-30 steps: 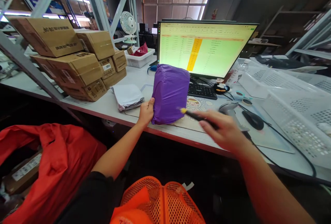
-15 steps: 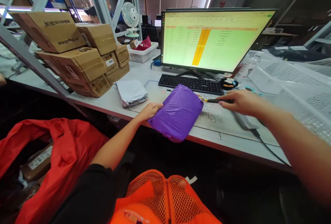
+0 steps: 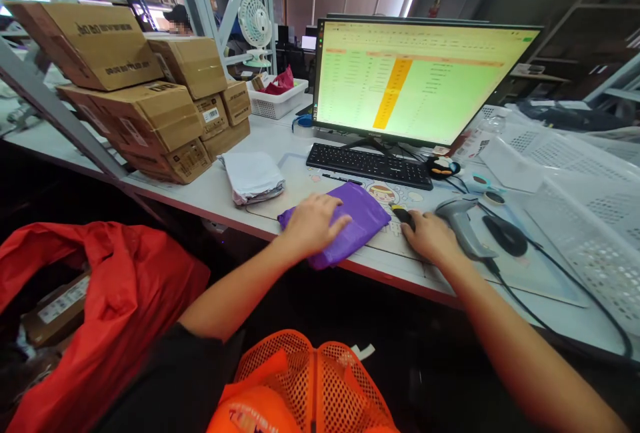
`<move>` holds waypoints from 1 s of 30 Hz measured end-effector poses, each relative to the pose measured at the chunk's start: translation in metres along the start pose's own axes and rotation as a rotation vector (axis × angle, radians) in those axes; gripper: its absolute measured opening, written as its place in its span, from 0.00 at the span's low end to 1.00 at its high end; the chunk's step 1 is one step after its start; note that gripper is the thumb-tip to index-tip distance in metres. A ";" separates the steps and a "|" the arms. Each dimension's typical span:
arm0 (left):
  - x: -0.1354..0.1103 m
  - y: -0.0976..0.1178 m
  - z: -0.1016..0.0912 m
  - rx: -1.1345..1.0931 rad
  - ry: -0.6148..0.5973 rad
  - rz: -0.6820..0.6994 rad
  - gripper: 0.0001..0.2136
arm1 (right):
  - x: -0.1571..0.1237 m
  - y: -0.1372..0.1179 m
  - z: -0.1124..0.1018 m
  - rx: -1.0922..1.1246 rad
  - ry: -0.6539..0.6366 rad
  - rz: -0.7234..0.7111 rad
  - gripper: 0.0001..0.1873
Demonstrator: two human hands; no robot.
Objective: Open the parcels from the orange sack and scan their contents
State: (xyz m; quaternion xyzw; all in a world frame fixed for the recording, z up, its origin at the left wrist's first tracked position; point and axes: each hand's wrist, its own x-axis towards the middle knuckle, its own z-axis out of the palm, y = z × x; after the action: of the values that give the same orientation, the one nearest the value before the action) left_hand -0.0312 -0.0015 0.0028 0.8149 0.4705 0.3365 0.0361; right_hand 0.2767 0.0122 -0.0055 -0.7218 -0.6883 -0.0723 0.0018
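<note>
Purple parcel [image 3: 363, 219]: head view shows it lying on the table [image 3: 390, 263] near the middle of the front edge, its near corner reaching slightly past that edge. Outer wrap is thin, glossy plastic with shallow creases; the outline is roughly four-cornered and set askew to the table. Its left part is hidden beneath the hand. Left hand [image 3: 311, 225] is palm down on top of the parcel, fingers loosely spread and thumb held out to the side; it presses or rests on the wrap without closing around it. Right hand [image 3: 431, 238] is curled around a small black tool [image 3: 404, 217] with a yellow end, which points toward the parcel's right corner and stands just apart from it. The two hands are apart, one on either side of the parcel's right half. Beyond the parcel, a narrow strip of mat carries a pen [image 3: 343, 179], with the keyboard [image 3: 370, 166] behind it. To the left, a short stretch of table separates the parcel from a folded white packet [image 3: 256, 176]. To the right, the scanner [image 3: 465, 227] sits just beside the right hand, limiting sideways room there; the mouse [image 3: 505, 235] lies farther right.
</note>
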 end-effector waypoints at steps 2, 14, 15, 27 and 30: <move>-0.013 0.022 0.019 0.152 -0.057 0.041 0.20 | 0.005 -0.009 -0.003 -0.014 0.025 -0.022 0.25; -0.009 0.013 0.028 0.171 -0.173 0.232 0.08 | 0.066 -0.113 -0.026 0.384 0.014 -0.771 0.26; -0.011 0.011 0.026 0.180 -0.160 0.233 0.08 | 0.069 -0.120 -0.026 0.369 -0.035 -0.802 0.26; -0.026 -0.009 0.002 0.375 -0.201 0.163 0.19 | 0.052 -0.124 -0.017 0.327 0.059 -0.635 0.24; -0.019 -0.010 0.006 0.361 -0.196 0.201 0.17 | 0.051 -0.125 -0.012 0.360 0.086 -0.617 0.23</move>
State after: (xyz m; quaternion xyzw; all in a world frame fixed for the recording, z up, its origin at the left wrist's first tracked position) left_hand -0.0416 -0.0094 -0.0149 0.8797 0.4337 0.1680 -0.0986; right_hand 0.1534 0.0687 -0.0004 -0.4643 -0.8748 0.0225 0.1361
